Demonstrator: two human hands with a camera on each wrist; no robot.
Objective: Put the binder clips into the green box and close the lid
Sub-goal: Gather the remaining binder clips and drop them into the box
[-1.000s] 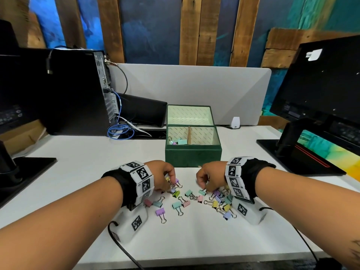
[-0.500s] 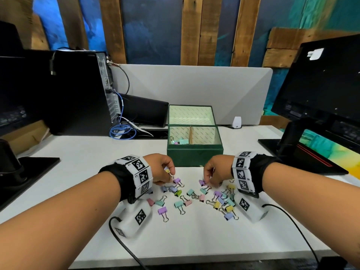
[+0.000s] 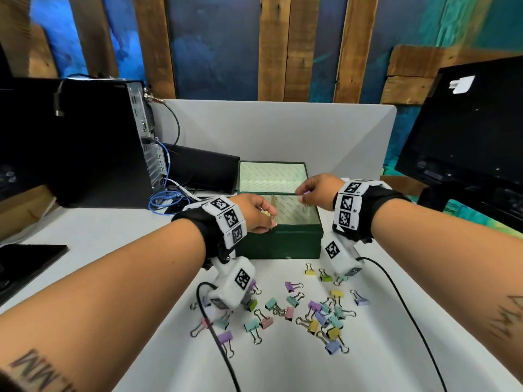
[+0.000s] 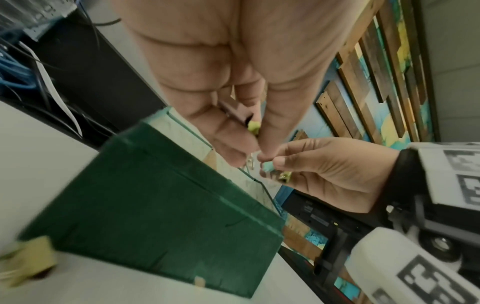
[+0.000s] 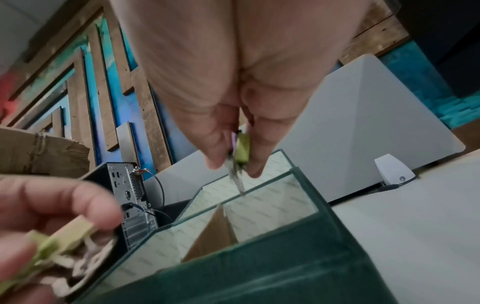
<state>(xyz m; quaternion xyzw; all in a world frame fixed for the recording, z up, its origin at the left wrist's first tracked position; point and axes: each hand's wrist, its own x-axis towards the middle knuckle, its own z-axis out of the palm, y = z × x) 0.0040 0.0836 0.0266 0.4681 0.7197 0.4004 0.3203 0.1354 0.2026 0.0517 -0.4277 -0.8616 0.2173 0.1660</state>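
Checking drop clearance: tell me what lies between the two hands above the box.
In the head view, only the green box's open interior and its brown divider lie between the left hand and right hand.

left hand (image 4: 223, 115) pinching binder clips (image 4: 253, 125); green box (image 4: 161, 205) below

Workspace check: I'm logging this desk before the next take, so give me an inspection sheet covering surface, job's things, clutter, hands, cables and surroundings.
Surface: white desk, no spills seen.
Job's things: green box open, lid upright behind it, a divider inside; loose binder clips scattered in front of the box.
Clutter: nothing seen beyond the clips.
Hands: left hand pinches clips above the box's left half; right hand pinches clips above its right half.
Cables: blue cable coil beside the computer tower; black wrist-camera leads trail across the desk.
Surroundings: monitor at right, grey partition behind, wood-plank wall.
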